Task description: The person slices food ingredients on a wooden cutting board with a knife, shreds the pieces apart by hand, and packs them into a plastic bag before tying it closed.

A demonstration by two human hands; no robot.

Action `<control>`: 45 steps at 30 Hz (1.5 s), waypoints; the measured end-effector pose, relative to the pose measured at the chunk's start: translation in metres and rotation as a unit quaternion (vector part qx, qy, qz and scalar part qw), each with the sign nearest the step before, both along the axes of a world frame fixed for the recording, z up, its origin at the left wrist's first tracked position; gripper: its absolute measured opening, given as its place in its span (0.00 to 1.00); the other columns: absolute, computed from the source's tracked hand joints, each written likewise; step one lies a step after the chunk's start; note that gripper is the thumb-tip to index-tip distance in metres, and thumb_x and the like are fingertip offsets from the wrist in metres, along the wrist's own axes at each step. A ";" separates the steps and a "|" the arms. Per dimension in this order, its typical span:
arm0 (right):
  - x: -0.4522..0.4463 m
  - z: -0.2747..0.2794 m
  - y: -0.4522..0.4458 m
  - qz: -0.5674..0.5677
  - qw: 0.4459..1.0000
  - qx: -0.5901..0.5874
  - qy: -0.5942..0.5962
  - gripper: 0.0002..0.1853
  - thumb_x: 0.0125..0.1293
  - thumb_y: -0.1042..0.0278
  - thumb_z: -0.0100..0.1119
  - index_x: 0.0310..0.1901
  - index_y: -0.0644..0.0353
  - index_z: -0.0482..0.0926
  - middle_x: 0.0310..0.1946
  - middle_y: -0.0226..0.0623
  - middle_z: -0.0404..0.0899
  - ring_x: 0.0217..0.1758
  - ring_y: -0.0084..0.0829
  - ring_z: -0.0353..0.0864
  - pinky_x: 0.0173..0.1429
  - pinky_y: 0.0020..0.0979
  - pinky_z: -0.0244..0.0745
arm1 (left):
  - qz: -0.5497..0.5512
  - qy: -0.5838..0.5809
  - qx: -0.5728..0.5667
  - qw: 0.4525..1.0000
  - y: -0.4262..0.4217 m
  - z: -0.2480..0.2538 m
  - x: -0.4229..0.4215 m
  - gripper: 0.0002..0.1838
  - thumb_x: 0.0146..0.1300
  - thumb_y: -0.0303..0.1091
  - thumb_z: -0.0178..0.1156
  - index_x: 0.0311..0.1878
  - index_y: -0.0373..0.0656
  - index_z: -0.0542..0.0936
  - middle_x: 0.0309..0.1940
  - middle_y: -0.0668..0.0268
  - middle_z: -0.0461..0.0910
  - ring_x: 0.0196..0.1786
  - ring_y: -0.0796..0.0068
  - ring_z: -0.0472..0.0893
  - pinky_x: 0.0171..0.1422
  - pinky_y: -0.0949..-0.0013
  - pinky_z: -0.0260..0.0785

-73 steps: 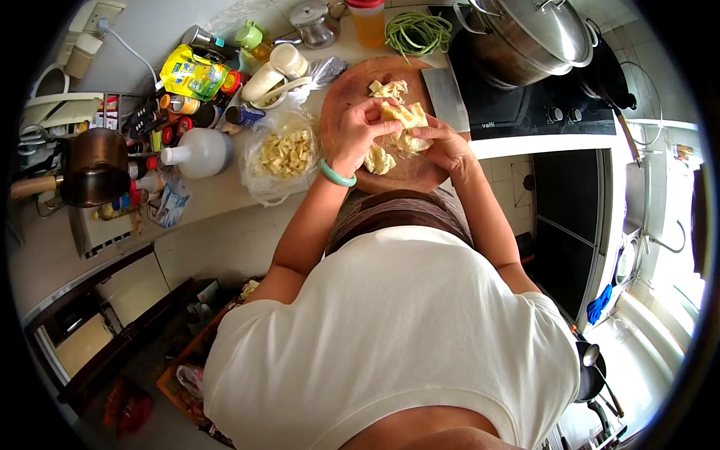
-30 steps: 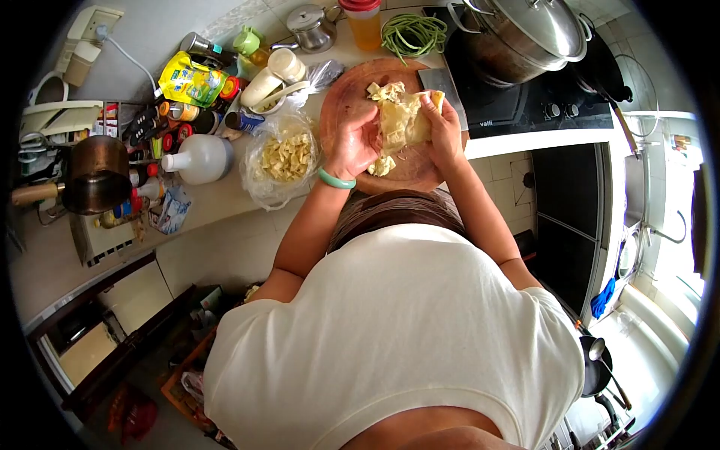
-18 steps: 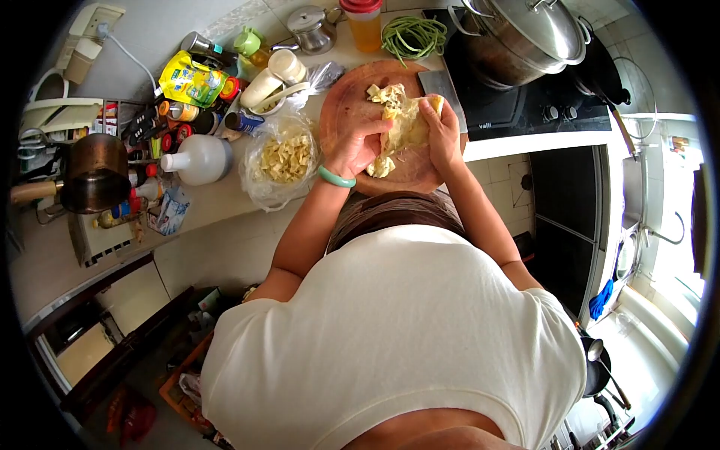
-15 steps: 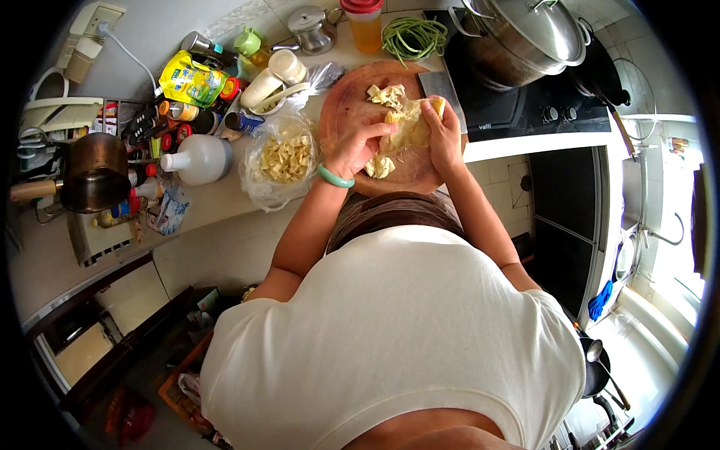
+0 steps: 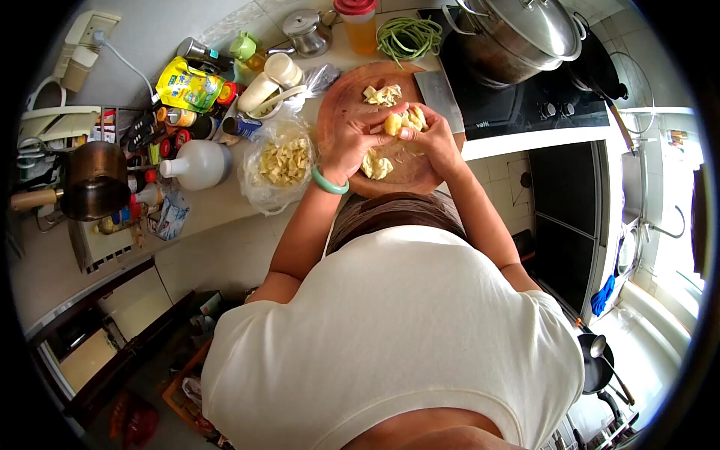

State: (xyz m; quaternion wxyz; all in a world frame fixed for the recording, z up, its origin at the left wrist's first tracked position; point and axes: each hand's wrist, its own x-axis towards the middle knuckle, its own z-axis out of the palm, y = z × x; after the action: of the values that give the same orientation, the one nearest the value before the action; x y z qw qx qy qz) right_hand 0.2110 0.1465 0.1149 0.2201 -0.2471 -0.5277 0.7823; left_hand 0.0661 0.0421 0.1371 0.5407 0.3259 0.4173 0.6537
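My left hand, with a green bangle at its wrist, pinches one side of a crumpled pale-yellow sheet of food. The other side is gripped by my right hand. Both hands are over the round wooden board. One crumpled yellow piece lies on the board beyond my hands, another nearer my body. A cleaver with a wide blade rests along the board's right side. Left of the board, a clear plastic bag holds many cut yellow pieces.
Green beans, a red-lidded jug and a steel kettle stand behind the board. A large lidded pot sits on the black hob. Bottles, a white jug and a copper-coloured pot are at left.
The yellow sheet, spread between my hands before, is now bunched up. My hands have come closer together, and the cleaver and both loose pieces show more fully.
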 end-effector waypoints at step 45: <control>-0.007 -0.018 -0.007 -0.079 0.996 0.029 -0.028 0.12 0.69 0.66 0.57 0.49 0.63 0.75 0.35 0.25 0.77 0.37 0.15 0.74 0.40 0.20 0.72 | 0.126 -0.240 -0.052 0.961 0.004 -0.032 0.014 0.12 0.64 0.27 0.60 0.50 0.40 0.77 0.44 0.68 0.80 0.47 0.78 0.77 0.54 0.74 0.67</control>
State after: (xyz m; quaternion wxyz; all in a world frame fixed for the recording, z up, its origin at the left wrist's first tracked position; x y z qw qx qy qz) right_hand 0.2038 0.1397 0.0972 0.2739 -0.3031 -0.5346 0.7398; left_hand 0.0803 0.0457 0.1049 0.5547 0.0760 0.3464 0.7527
